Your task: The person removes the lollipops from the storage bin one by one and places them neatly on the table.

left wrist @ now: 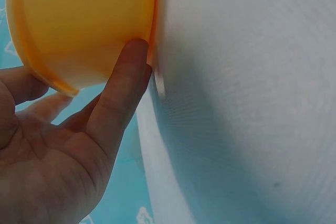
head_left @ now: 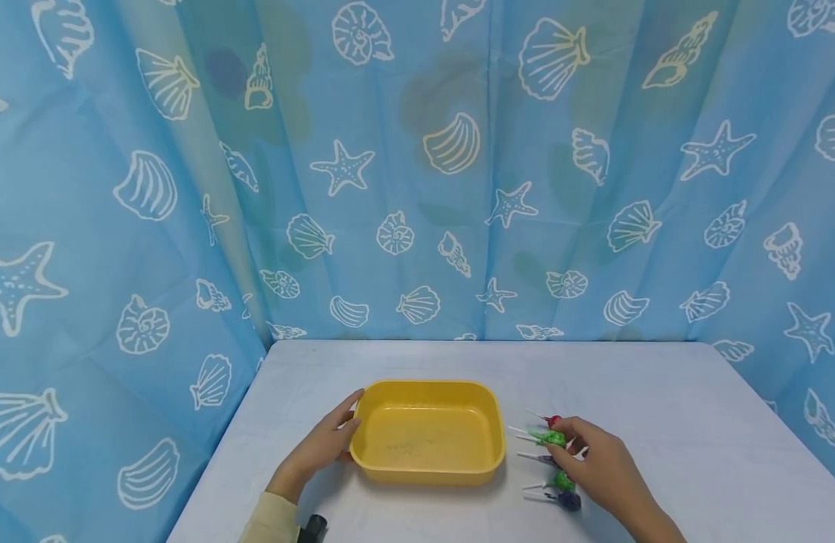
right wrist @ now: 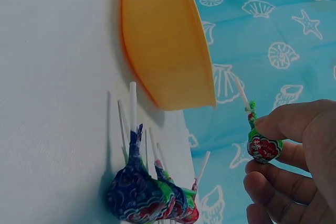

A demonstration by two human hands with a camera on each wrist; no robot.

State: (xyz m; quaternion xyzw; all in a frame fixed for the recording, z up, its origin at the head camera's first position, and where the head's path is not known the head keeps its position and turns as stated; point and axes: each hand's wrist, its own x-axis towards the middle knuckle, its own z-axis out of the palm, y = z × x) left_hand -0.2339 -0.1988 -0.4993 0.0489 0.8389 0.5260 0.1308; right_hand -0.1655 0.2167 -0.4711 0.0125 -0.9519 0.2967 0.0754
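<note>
A yellow plastic tray (head_left: 427, 477) with rounded corners sits on the white table. My left hand (head_left: 325, 437) is at its left end, fingers fairly straight. In the left wrist view, one finger (left wrist: 123, 87) rests against the tray's outer wall near the base, and others touch the rim. My right hand (head_left: 603, 460) pinches a green-wrapped lollipop (right wrist: 264, 148) between thumb and fingers, its white stick pointing away from the palm. The held lollipop is above the table, right of the tray. Near it lie a red lollipop (head_left: 554, 421), another green lollipop (head_left: 564, 480) and a dark blue lollipop (head_left: 568, 500).
One more dark-wrapped lollipop (head_left: 544, 458) lies in the same row, partly covered by my right hand. A white cloth (head_left: 661, 400) covers the table. Blue curtains (head_left: 403, 188) with white shell prints hang behind and at the sides. A black object (head_left: 313, 528) shows beside the left sleeve.
</note>
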